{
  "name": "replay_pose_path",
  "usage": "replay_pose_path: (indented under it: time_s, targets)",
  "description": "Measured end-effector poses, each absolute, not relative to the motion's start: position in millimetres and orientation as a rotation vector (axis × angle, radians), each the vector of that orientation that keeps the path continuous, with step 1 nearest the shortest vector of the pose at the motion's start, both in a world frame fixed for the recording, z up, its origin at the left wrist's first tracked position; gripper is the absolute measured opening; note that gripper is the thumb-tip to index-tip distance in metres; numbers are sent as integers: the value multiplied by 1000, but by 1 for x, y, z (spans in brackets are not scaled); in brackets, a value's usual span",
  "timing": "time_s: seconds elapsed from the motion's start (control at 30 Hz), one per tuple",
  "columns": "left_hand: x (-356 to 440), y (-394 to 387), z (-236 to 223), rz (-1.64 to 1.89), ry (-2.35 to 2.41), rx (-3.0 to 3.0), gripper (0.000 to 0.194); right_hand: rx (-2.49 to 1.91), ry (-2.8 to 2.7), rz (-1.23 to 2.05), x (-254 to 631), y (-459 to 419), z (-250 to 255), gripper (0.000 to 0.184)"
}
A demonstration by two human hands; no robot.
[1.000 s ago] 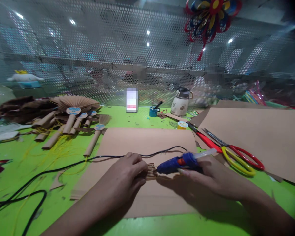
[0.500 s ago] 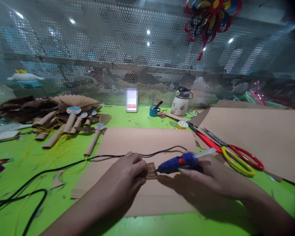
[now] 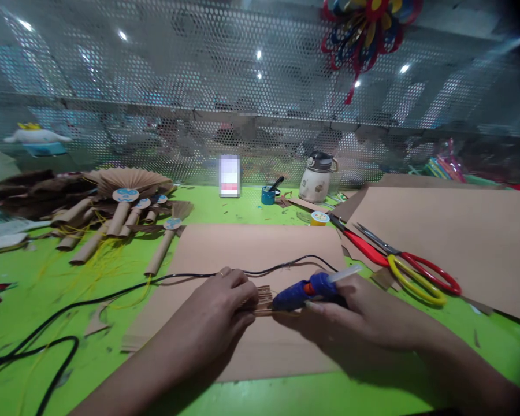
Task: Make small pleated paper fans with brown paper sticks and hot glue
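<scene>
A tapered blue glue gun faces ridged, pleated brown paper.

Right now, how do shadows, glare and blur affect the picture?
Head view: a soft shadow darkens the brown paper below the glue gun; head view: bright light spots show at the perforated panel; head view: the phone is pixelated.

Wht bottle w/ blk lid nr blue pot, upright phone, toy far L
</scene>
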State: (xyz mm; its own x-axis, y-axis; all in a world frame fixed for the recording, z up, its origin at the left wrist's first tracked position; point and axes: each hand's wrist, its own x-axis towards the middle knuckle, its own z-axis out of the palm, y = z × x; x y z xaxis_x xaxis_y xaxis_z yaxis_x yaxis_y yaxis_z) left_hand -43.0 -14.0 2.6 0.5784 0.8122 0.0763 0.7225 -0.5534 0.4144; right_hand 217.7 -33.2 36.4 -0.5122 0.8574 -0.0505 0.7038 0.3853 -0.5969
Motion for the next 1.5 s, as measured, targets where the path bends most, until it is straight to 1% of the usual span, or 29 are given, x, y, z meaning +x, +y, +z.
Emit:
replay_pose_path:
  time_s: [0.07, 0.23, 0.33, 0.43, 0.63, 0.9, 1.2, 1.5]
  targets:
    - [-43, -14, 4, 370, 1251, 2470, 13, -1376, -2392, 794, 219, -34, 38, 24]
    - [-42, -16, 6, 378, 1243, 2467, 13, -1433, -2377, 702, 225, -35, 41, 34]
    - [-42, -17, 5, 415, 1243, 2465, 13, -1425, -2364, 725, 226, -35, 42, 36]
    - [-42, -17, 4, 401, 1252, 2470, 13, -1421, -2369, 764, 224, -35, 41, 34]
    - [-41, -16, 6, 394, 1265, 2477, 12, -1330, -2359, 838, 217, -34, 38, 21]
    - [-42, -16, 10, 355, 1257, 2458, 12, -1434, -2352, 799, 222, -34, 39, 32]
    - [-42, -16, 6, 378, 1250, 2469, 14, -1365, -2362, 819, 218, -34, 37, 24]
    - [-42, -17, 8, 378, 1254, 2443, 11, -1372, -2388, 760, 219, -36, 42, 23]
